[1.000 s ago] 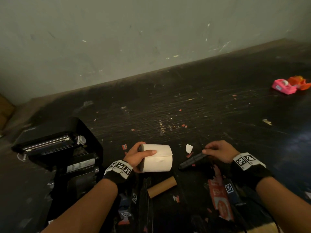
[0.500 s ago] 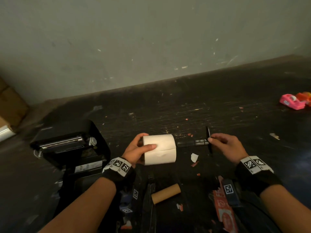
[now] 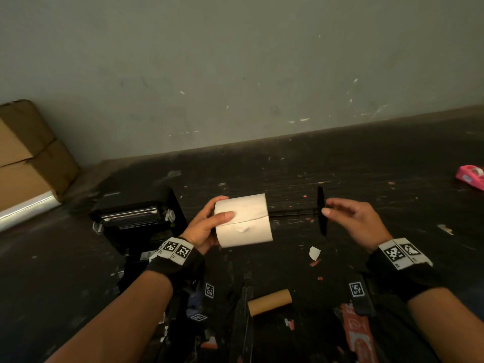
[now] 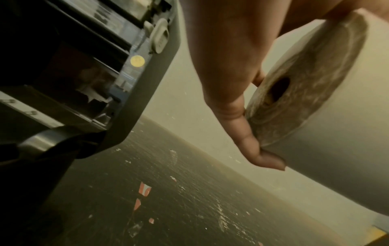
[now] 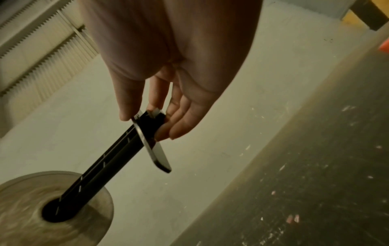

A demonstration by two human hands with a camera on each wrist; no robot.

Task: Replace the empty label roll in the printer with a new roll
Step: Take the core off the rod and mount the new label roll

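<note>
My left hand (image 3: pixel 209 226) grips a full white label roll (image 3: pixel 243 221) above the dark table, thumb across its front; in the left wrist view the fingers (image 4: pixel 248 138) lie on its end face around the core hole. My right hand (image 3: pixel 340 213) pinches the flanged end of a black spindle (image 3: pixel 321 209), and the spindle's shaft (image 5: pixel 101 168) enters the core of the roll (image 5: pixel 42 216). The black label printer (image 3: pixel 138 218) stands open at the left, its bay (image 4: pixel 73 66) beside my left hand. An empty brown cardboard core (image 3: pixel 269 302) lies near the front edge.
Cardboard boxes (image 3: pixel 28 153) are stacked at the far left against the grey wall. A pink tape dispenser (image 3: pixel 471 176) sits at the right edge. Paper scraps, one of them white (image 3: pixel 314 252), litter the table.
My right hand lifted the black spindle off the table, turned it level and brought its tip into the roll's core. My left hand raised the roll slightly.
</note>
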